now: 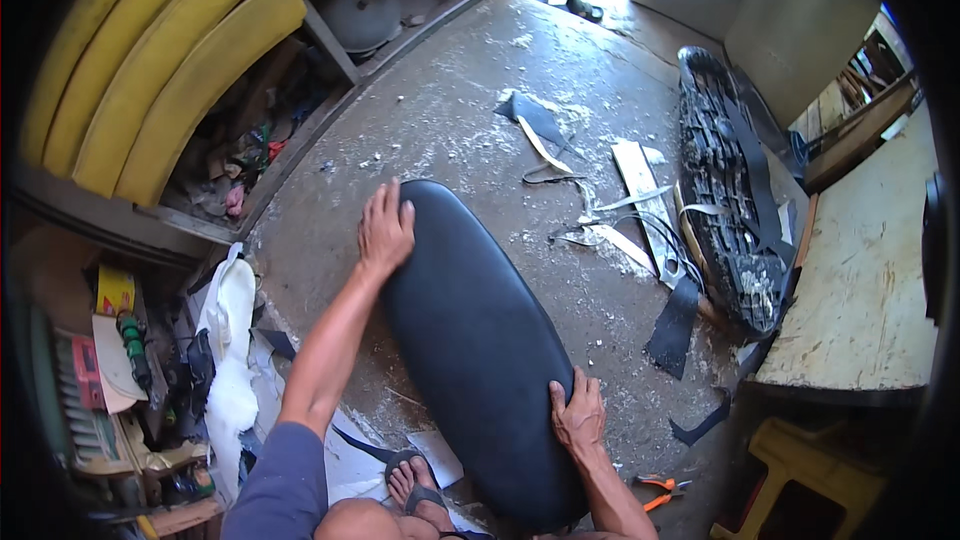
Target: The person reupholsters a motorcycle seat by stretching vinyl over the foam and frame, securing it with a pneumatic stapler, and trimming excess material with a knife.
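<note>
Across the middle of my feed, one black motorcycle seat (475,330) lies slantwise between two bare hands, and its smooth cover looks plain to me. I see the left hand (385,232) pressed to the seat's left edge near the far end; the right hand (580,415) grips the right edge near the close end, thumb on top. The two hands are well apart. Whether the seat touches the floor (440,100) I cannot tell. A yellow packet (116,289) at far left bears printing too small for me to read. Counting on: one black ribbed seat base (722,190) at right, one pair of orange-handled pliers (671,489) near the right forearm, one sandaled foot (405,480) beside the seat, and at least four curved yellow pads (200,85) stacked at upper left. The scraps (540,120) scattered over the floor are too tangled to count.
</note>
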`<state>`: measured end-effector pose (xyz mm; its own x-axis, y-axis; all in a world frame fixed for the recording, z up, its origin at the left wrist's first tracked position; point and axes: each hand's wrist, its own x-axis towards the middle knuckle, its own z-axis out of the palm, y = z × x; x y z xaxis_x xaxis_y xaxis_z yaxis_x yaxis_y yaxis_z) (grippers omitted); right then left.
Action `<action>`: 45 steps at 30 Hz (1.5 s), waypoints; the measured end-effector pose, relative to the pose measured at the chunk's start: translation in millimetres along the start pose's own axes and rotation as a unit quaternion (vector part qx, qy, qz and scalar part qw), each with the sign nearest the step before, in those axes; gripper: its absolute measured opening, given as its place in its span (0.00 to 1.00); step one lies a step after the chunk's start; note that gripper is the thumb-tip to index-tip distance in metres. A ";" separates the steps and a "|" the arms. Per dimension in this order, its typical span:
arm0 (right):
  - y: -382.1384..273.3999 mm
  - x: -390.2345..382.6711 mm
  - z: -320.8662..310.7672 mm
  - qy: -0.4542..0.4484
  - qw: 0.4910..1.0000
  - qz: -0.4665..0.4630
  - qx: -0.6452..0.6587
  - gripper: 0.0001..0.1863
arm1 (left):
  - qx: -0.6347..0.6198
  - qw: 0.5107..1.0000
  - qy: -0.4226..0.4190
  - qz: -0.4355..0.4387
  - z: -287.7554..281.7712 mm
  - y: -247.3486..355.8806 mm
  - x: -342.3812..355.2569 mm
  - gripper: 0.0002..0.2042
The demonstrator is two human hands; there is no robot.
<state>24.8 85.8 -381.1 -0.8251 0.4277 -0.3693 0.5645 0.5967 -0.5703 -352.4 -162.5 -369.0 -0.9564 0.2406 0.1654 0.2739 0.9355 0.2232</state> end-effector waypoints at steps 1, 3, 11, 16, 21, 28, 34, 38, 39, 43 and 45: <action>-0.9 0.5 -1.3 -0.009 1.000 0.003 0.001 0.33 | -0.048 0.992 -0.079 -0.090 -8.3 6.9 24.2 0.27; -1.3 4.0 -2.9 -0.023 1.000 0.015 0.014 0.32 | -0.030 0.981 -0.135 -0.135 -6.8 2.4 49.0 0.29; 4.8 35.3 -48.2 -0.103 0.993 -0.054 0.011 0.29 | -0.152 0.951 -0.138 -0.230 -32.0 -88.8 -24.9 0.35; 26.5 34.7 -37.7 -0.061 0.994 -0.076 -0.042 0.25 | -0.603 0.739 -0.182 -0.241 -42.9 -115.0 -108.6 0.31; 19.4 30.9 -18.3 -0.017 0.979 -0.145 -0.142 0.29 | -0.383 0.901 0.023 -0.201 -7.8 -119.7 -153.0 0.30; -100.3 90.6 35.6 -0.061 0.963 -0.211 -0.153 0.44 | -0.273 0.935 0.048 -0.221 -12.5 -101.1 -146.2 0.28; -222.9 171.9 101.0 -0.070 0.927 -0.368 -0.039 0.40 | -0.241 0.951 -0.012 -0.195 -21.6 -107.9 -131.0 0.25; -290.4 214.5 109.9 -0.227 0.888 -0.399 0.021 0.32 | -0.251 0.958 0.041 -0.136 -30.6 -88.5 -114.6 0.21; -298.4 219.6 113.1 -0.239 0.878 -0.415 0.003 0.30 | -0.276 0.945 0.039 -0.172 -29.6 -86.6 -111.5 0.20; -303.6 210.7 119.9 -0.236 0.883 -0.406 0.009 0.25 | -0.251 0.935 0.014 -0.250 -21.4 -92.8 -111.5 0.20; -305.2 201.4 121.3 -0.217 0.885 -0.412 0.007 0.24 | -0.206 0.927 -0.026 -0.311 -17.8 -103.6 -106.6 0.22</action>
<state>-316.6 -92.5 -370.4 -0.8897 -0.4512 -0.0696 -0.2304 0.5753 -0.7848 -277.0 -289.7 -392.7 -0.9431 -0.2901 -0.1627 -0.3273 0.7219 0.6097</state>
